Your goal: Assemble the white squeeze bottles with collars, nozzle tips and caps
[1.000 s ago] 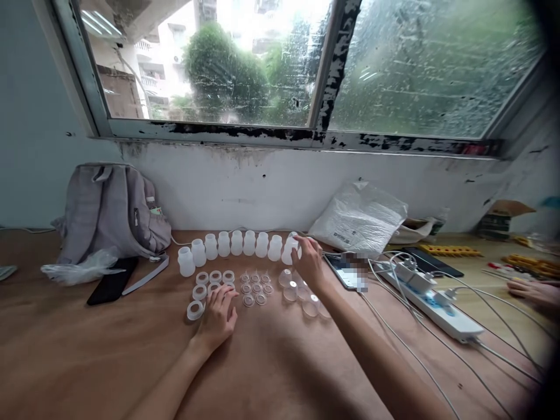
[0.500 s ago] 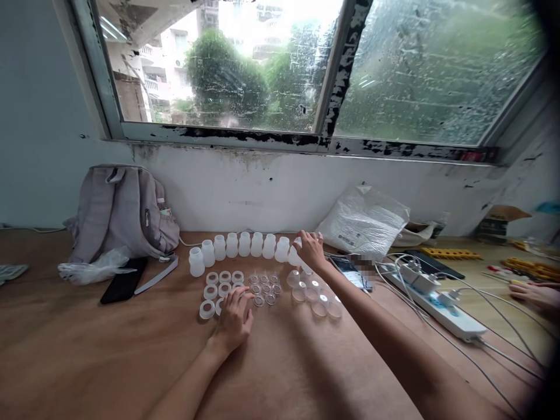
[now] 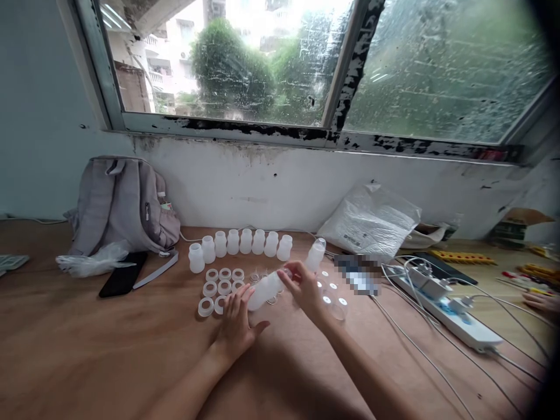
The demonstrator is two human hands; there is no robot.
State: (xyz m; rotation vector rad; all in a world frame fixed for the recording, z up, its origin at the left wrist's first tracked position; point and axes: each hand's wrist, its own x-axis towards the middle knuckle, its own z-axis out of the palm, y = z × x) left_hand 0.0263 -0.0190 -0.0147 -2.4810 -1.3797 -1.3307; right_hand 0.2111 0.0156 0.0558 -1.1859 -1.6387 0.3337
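My right hand point(image 3: 304, 289) is closed on the neck end of a white plastic bottle point(image 3: 265, 290), which it holds tilted on its side above the wooden table point(image 3: 109, 350). My left hand point(image 3: 236, 321) is just under the bottle's base, fingers apart and thumb out, holding nothing. Behind them a row of several matching bottles point(image 3: 245, 244) stands near the wall, with one more bottle point(image 3: 315, 254) apart at its right end. White rings point(image 3: 219, 286) lie left of my hands, small clear caps point(image 3: 262, 274) behind the held bottle, and clear domes point(image 3: 335, 300) to the right.
A grey backpack point(image 3: 122, 204), a clear bag point(image 3: 85, 262) and a black phone point(image 3: 122, 281) lie at the left. A white plastic bag point(image 3: 371, 221), a power strip point(image 3: 455, 318) with cables and another person's hand point(image 3: 542, 300) are at the right.
My right hand took a bottle from the right end of the row and brought it toward me, tilted. My left hand rose from the rings to the bottle's base.
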